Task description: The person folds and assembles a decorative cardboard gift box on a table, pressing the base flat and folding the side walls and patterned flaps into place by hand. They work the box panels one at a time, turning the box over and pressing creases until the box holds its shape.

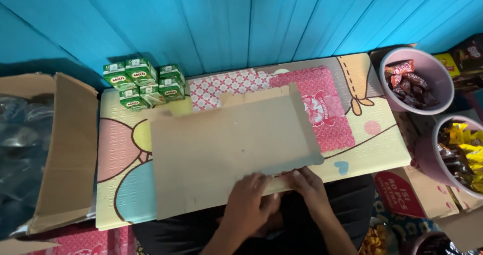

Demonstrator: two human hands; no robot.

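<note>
Blue plank wall [241, 18] is seen behind the patterned worktop [372, 149]. A flattened cardboard sheet [226, 149] is laid across the middle of the worktop — taken as landmark. Left of the sheet, an open cardboard box [65, 149] is stood. Right of the sheet, two pink bowls of wrapped sweets [415, 81] are kept, probably within reach. Behind the sheet's far left corner, green drink cartons [143, 81] are stacked. At the sheet's near edge, the left hand [249, 202] and right hand [309, 187] are pressed down, fingers bent over a narrow flap — seemingly to fold it; nothing else is held.
</note>
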